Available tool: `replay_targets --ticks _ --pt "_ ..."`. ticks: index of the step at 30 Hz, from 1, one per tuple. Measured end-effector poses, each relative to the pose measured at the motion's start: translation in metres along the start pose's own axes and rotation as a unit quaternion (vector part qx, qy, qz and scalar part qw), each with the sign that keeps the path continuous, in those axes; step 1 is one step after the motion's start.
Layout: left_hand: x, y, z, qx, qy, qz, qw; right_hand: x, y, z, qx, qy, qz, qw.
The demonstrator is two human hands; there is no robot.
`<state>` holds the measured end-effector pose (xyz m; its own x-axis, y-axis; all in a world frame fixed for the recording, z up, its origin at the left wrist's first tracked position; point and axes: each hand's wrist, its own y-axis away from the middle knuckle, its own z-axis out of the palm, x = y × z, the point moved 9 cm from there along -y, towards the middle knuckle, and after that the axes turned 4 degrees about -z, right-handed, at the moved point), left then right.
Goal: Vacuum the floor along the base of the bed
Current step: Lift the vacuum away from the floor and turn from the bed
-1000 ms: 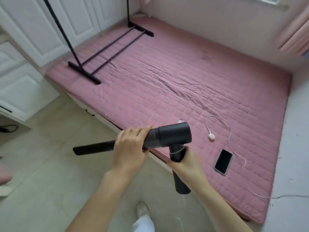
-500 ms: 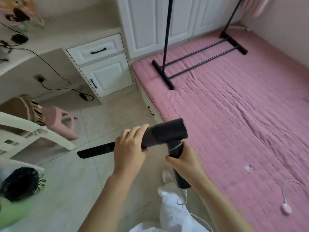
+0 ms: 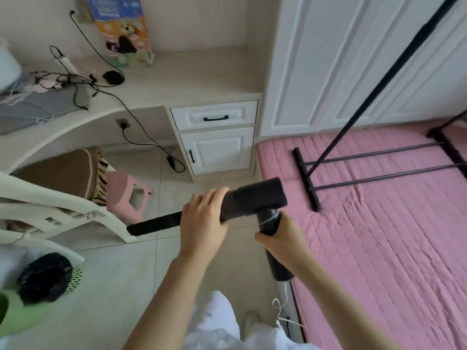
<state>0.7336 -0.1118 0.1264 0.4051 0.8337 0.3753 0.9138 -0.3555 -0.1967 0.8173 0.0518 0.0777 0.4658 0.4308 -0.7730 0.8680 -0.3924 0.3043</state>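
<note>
I hold a black handheld vacuum level at about waist height above the beige tiled floor. My left hand grips the front of its barrel where the long flat crevice nozzle joins, the nozzle pointing left. My right hand is wrapped round the downward handle, from which a white cord hangs. The bed with its pink quilted cover fills the right side; its base edge runs down just right of my legs.
A black clothes rack stands on the bed's far end. White drawers and wardrobe doors sit beyond. A white chair, pink stool, desk with cables, floor adapter and a basket crowd the left.
My view has swung left from the bed toward the desk and drawers; the phone and charging cable on the bed have left the view. Both hands keep the same grip on the vacuum.
</note>
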Motion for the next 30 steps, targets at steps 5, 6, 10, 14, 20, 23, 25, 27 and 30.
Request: replay_targets --ticks 5,6,10,14,20,23,25,27,30 --pt "-0.043 -0.116 0.011 0.008 -0.018 -0.009 1.000 -0.053 -0.116 0.013 -0.016 0.006 -0.010 1.000" --pt "-0.055 -0.141 0.014 0.009 -0.020 -0.011 1.000 -0.064 -0.142 0.017 -0.015 0.003 -0.015 1.000" --pt "-0.092 -0.238 0.024 -0.004 -0.019 -0.005 1.000 -0.110 -0.232 0.028 -0.013 0.012 -0.012 1.000" --pt "-0.115 -0.331 0.036 -0.016 -0.040 0.013 0.999 -0.145 -0.315 0.032 -0.005 0.013 0.001 1.000" --pt "-0.134 -0.458 0.058 -0.028 -0.070 0.026 0.997 -0.183 -0.432 0.028 -0.014 0.010 0.016 1.000" --pt "-0.143 -0.523 0.076 -0.038 -0.074 0.016 0.996 -0.195 -0.500 0.026 -0.023 0.013 0.015 1.000" --pt "-0.148 -0.559 0.090 -0.049 -0.078 0.012 0.996 -0.203 -0.542 0.025 -0.029 0.023 0.004 0.999" --pt "-0.157 -0.593 0.106 -0.061 -0.076 -0.004 0.995 -0.209 -0.582 0.025 -0.040 0.027 -0.002 0.999" --pt "-0.168 -0.632 0.130 -0.082 -0.074 -0.016 0.994 -0.213 -0.629 0.031 -0.063 0.024 -0.002 0.998"
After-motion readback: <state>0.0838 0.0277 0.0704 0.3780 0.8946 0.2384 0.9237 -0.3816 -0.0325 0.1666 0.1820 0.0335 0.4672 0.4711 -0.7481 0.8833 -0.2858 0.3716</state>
